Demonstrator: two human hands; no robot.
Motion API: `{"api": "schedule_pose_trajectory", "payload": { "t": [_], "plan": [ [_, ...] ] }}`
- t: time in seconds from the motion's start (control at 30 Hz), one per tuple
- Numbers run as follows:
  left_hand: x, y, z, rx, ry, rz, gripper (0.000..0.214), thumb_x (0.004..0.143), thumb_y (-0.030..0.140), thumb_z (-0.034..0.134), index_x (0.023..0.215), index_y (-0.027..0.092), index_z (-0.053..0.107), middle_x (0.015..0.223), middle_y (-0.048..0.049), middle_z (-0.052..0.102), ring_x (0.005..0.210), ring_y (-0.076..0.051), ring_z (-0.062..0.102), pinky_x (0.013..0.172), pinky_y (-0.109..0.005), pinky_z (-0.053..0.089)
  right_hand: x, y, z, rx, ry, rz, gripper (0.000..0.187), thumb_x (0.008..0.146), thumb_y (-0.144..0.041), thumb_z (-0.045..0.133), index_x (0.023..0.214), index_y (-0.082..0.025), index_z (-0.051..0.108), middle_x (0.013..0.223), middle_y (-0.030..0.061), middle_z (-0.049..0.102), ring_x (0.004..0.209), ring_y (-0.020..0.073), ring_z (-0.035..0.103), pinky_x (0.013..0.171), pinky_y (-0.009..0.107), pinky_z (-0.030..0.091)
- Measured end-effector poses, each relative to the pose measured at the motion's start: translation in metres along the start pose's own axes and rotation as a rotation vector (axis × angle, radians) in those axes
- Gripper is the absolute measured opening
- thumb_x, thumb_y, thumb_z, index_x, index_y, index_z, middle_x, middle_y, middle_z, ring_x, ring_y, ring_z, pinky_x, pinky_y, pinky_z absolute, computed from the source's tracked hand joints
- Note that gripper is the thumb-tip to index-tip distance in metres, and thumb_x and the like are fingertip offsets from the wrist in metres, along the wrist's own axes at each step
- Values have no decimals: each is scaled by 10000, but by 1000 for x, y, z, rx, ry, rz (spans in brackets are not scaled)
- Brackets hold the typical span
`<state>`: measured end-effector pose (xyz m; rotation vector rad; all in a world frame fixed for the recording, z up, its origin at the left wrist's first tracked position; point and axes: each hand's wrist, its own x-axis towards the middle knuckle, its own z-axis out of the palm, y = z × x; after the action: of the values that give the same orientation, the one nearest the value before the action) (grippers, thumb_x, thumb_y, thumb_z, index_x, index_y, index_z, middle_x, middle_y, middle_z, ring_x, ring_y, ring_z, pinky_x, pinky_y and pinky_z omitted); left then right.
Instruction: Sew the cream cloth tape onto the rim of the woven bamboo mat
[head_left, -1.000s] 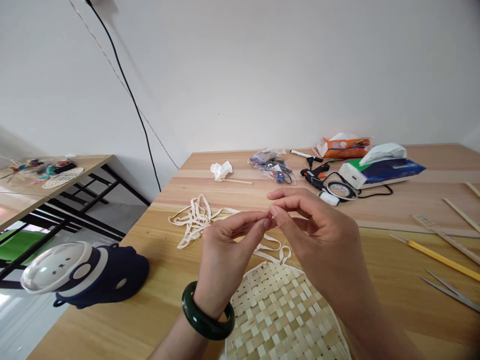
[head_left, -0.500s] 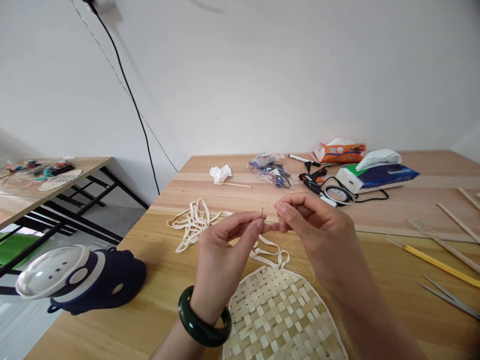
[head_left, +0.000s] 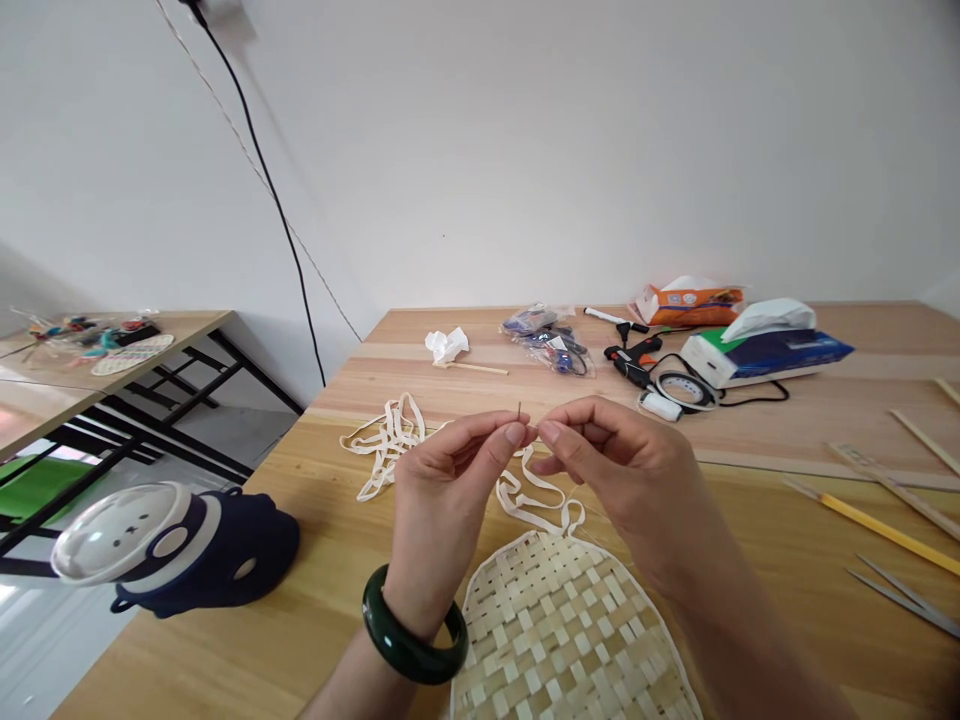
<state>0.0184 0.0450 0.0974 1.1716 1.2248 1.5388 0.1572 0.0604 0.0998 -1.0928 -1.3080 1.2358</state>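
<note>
Where hands meet, needle half-hidden

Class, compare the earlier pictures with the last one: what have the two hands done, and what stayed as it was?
The right hand has moved left, its fingers coming back close to the needle after drawing apart from it. The left hand keeps the needle pinched upright. Nothing was visibly let go. The cream strips and the woven bamboo mat stayed where they lay.
</note>
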Motion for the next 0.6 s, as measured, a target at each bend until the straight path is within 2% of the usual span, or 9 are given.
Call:
{"api": "schedule_pose_trajectory", "payload": {
  "t": [0.3, 0.6],
  "plan": [
    [1, -1, -1, 91, 0, 23, 36, 778, 226, 768, 807, 217, 788, 834, 7, 791, 809, -144, 726, 753, -205, 580, 0, 1, 2, 4, 7, -18, 158, 826, -355, 696, 810, -198, 698, 694, -8, 660, 659, 132, 672, 525, 209, 502],
    [-2, -2, -2, 180, 9, 85, 65, 836, 250, 716, 797, 205, 743, 796, 40, 758, 761, -92, 688, 725, -144, 543, -1, 2, 4, 35, -42, 4, 160, 833, -346, 685, 866, -189, 680, 777, 8, 693, 682, 133, 677, 599, 241, 565]
  ]
}}
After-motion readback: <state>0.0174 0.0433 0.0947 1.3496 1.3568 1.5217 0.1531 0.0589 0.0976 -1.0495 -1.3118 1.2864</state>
